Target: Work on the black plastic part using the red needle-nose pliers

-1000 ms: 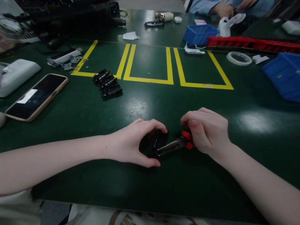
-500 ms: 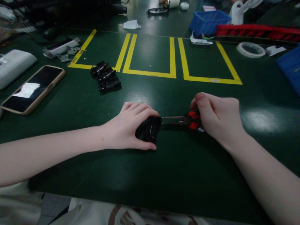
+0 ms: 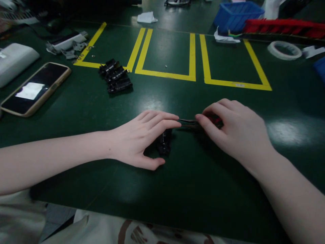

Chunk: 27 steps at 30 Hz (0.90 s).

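My left hand (image 3: 142, 137) lies over a small black plastic part (image 3: 165, 142) on the table, its fingers stretched out and the thumb apart from the part. Its fingertips reach the tips of the long-nose pliers (image 3: 191, 126); whether they press on the jaws I cannot tell. My right hand (image 3: 236, 132) is closed round the pliers near the base of the jaws, and hides most of the red handles. Much of the black part is covered by the left hand. Several similar black parts (image 3: 118, 79) lie in a cluster farther up the table.
A phone (image 3: 35, 89) and a white device (image 3: 16, 62) lie at the left, near grey metal pieces (image 3: 72, 51). Yellow tape outlines (image 3: 166, 75) mark the green table. Farther right are a blue bin (image 3: 237, 17), a red rack (image 3: 284, 27) and a tape roll (image 3: 284, 51).
My right hand has moved left and forward along the pliers, covering the red handles. My left fingers have straightened towards the plier tips, and the thumb has come away from the black part.
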{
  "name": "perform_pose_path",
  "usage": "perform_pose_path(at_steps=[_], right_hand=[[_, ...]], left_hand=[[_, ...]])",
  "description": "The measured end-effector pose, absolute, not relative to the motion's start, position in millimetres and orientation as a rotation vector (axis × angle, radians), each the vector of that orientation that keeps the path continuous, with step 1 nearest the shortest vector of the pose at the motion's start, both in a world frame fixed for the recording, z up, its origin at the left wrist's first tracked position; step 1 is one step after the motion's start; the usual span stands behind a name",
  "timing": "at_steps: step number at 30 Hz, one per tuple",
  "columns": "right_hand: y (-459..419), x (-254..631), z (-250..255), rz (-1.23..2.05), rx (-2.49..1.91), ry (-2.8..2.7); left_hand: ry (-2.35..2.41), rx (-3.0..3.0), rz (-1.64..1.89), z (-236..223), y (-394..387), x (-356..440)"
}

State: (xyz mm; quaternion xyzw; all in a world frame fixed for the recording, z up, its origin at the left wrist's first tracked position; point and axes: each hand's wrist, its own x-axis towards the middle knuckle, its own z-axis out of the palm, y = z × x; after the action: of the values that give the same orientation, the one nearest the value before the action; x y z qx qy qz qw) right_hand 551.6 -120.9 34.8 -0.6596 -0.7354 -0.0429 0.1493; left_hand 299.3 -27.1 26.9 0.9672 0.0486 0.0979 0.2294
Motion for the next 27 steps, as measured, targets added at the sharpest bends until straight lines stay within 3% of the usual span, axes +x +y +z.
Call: perform_pose_path(at_steps=[27], right_hand=[[-121.8, 544.1, 30.7, 0.005, -1.636, -2.312]], left_hand=[[0.339, 2.736, 0.300, 30.7, -24.4, 301.6]])
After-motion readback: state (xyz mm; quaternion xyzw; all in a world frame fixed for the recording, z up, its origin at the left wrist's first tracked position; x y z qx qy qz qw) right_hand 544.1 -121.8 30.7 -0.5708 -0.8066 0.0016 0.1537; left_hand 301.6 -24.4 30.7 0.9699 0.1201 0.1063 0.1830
